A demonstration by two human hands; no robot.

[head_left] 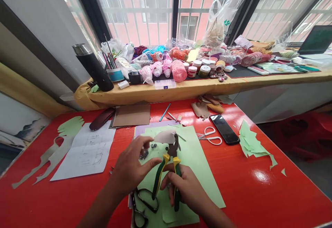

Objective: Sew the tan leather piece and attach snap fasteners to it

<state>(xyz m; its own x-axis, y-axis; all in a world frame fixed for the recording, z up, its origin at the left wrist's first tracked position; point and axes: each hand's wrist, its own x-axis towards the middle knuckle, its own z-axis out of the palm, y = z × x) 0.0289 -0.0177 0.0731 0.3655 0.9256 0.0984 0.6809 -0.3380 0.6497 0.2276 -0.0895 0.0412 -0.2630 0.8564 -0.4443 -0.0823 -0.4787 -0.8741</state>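
Pliers (172, 149) with green and yellow handles rest in my right hand (185, 183), whose fingers curl around the right handle. The handles stand apart. A thin whitish piece (165, 136) lies at the dark jaws; whether they grip it, I cannot tell. My left hand (132, 164) hovers just left of the pliers, thumb and fingers apart, holding nothing that I can see. Small dark beads or studs (144, 154) lie behind its fingers on light green paper sheets (199, 176). Below the hands lie dark-handled scissors (149, 203), their blades out of sight.
White-handled scissors (214, 140), a phone (224, 129) and green paper scraps (252, 141) are on the right. A drawn sheet (85, 155), a glasses case (102, 119) and brown board (132, 115) lie left. The ledge (124, 95) behind carries a black flask (93, 67), jars and yarn.
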